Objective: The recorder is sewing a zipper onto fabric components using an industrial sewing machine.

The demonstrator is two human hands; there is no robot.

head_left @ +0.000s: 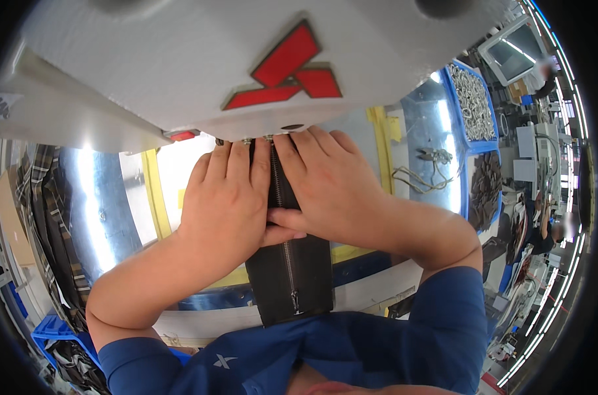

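A black fabric strip (259, 296) with a metal zipper (287, 260) down its middle runs from under the sewing machine head (180, 72) toward my body. The zipper's pull hangs at the near end. My left hand (226, 194) lies flat on the strip's left side, fingers stretched toward the machine. On the other side, my right hand (335, 187) presses down the same way, and the zipper teeth show between the two hands. Both thumbs reach across the zipper, one just above the other. The machine head hides some fingertips and the needle area.
Yellow tape strips (155, 197) mark the table's light work surface. Thread snips (434, 156) with a cord lie to the right, beside blue bins (465, 148) of metal hardware and dark pieces. Plaid fabric (41, 191) hangs at left, above a blue crate (49, 324) holding dark material.
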